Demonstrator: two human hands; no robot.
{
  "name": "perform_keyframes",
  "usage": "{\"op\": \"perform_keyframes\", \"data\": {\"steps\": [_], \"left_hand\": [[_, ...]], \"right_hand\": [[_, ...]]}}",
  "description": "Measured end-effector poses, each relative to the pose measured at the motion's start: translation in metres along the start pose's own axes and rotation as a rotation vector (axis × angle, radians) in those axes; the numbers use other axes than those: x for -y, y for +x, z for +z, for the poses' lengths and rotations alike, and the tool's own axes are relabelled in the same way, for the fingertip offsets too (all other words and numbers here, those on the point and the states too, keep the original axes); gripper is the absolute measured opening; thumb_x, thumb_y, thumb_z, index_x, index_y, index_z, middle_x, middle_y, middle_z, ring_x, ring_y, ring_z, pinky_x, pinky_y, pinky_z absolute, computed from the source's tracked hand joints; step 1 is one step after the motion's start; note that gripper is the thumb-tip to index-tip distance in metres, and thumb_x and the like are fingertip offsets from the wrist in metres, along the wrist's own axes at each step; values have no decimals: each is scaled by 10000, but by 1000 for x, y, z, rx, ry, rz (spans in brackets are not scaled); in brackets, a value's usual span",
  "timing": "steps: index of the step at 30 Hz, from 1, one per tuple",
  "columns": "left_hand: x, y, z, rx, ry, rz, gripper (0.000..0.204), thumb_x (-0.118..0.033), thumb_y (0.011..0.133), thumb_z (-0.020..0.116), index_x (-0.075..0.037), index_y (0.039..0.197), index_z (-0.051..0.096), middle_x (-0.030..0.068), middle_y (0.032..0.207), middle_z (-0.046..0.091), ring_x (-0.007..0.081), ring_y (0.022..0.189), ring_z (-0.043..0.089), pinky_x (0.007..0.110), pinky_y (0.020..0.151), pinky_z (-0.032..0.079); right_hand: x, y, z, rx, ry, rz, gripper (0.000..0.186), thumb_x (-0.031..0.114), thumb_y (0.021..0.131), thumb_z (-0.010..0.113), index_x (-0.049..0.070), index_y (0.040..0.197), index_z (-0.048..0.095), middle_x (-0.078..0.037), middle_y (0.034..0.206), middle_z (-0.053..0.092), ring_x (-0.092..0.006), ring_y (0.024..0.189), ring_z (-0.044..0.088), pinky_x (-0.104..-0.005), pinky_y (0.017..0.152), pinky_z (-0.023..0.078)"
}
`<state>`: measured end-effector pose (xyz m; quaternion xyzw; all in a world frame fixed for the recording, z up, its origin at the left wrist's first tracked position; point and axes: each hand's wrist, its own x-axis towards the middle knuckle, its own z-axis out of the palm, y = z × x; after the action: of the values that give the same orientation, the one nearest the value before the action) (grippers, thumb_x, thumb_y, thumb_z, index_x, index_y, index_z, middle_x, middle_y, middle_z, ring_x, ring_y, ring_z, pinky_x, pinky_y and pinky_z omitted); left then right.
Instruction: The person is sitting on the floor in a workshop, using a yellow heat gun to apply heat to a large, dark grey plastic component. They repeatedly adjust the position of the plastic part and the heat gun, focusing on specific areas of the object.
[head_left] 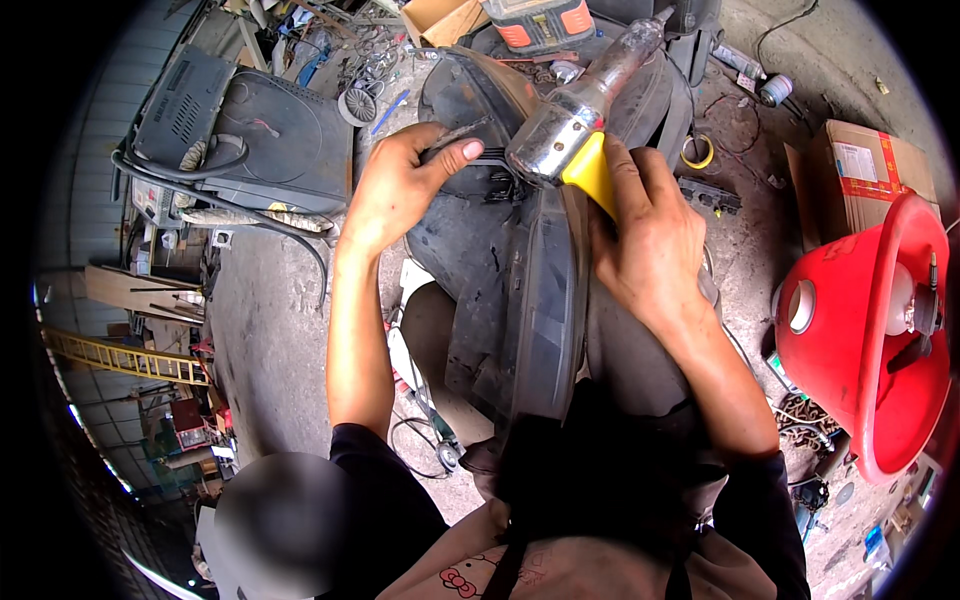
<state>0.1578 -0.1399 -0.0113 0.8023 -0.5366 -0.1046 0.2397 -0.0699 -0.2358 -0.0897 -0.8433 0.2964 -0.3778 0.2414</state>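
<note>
My right hand [650,230] is wrapped round the yellow handle of a hot-air gun [575,115]. Its scuffed silver barrel slants away to the far right and narrows to a thin nozzle. My left hand [405,180] pinches a thin dark strip [462,132] between thumb and fingers, left of the barrel's near end. Below both hands a large black moulded plastic part [545,290], dusty and ribbed, lies lengthwise in front of me over my lap. Deep shadow hides its near end. Whether the strip touches the plastic part I cannot tell.
A grey machine with cables [285,140] stands at left. On the right are a red tub-like container [830,330] and a cardboard box [860,175]. An orange-and-grey case [545,25] sits at the far side. Yellow tape [697,152] and loose wires lie on the concrete floor.
</note>
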Motion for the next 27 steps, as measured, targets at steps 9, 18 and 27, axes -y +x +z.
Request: {"op": "perform_keyframes", "data": {"steps": [9, 18, 27], "left_hand": [[2, 1, 0, 1, 3, -24, 425, -360, 912, 754, 55, 902, 664, 53, 705, 529, 125, 694, 446, 311, 637, 408], [5, 0, 2, -24, -33, 9, 479, -393, 895, 761, 68, 871, 637, 141, 685, 520, 199, 653, 443, 373, 624, 418], [5, 0, 2, -13, -39, 9, 468, -388, 895, 761, 67, 895, 653, 135, 689, 534, 189, 656, 452, 366, 632, 423]], "right_hand": [[0, 0, -1, 16, -1, 4, 558, 201, 836, 757, 17, 1326, 566, -162, 1062, 562, -394, 851, 645, -465, 702, 529], [0, 0, -1, 7, 4, 2, 563, 194, 832, 758, 16, 1329, 565, -164, 1068, 567, -399, 859, 646, -467, 707, 530], [1, 0, -1, 3, 2, -2, 580, 158, 811, 753, 17, 1339, 558, -161, 1070, 558, -395, 856, 642, -472, 708, 528]]}}
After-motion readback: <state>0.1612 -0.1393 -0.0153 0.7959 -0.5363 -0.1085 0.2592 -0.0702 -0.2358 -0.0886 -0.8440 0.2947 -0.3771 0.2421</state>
